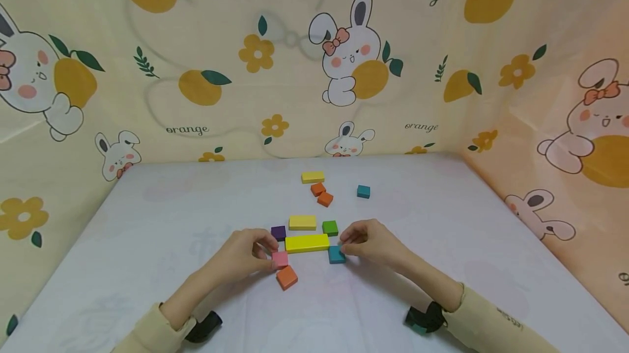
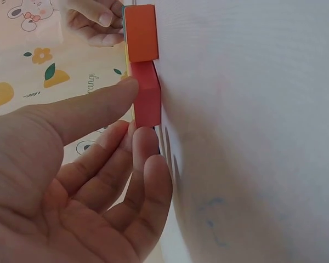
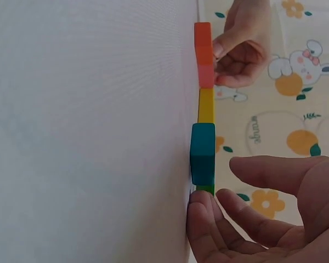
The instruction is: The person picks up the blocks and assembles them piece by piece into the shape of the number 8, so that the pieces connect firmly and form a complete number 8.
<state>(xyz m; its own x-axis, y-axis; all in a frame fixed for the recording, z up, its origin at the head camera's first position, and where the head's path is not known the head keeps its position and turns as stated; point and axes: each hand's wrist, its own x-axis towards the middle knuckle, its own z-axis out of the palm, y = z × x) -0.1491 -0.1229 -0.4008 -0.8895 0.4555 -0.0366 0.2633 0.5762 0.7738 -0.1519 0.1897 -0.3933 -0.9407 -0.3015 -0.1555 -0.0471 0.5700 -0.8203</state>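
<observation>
My left hand (image 1: pixel 245 254) pinches a pink block (image 1: pixel 280 259), its thumb on one side and fingertips at another, as the left wrist view shows. An orange block (image 1: pixel 287 277) lies against the pink one on the near side. My right hand (image 1: pixel 371 241) is beside a teal block (image 1: pixel 337 255); in the right wrist view the fingertips are right at its edge and the thumb stands off it. Between the hands lies a long yellow block (image 1: pixel 307 243), with the pink and teal blocks at its near corners. A purple block (image 1: pixel 278 233) and a green block (image 1: pixel 330 228) sit at its far corners.
Behind the long block lies a shorter yellow block (image 1: pixel 302 223). Farther back are another yellow block (image 1: pixel 313 177), two small orange blocks (image 1: pixel 325 199) and a second teal block (image 1: pixel 363 192). A patterned cloth (image 1: pixel 295 85) rises behind the white table (image 1: pixel 196 194).
</observation>
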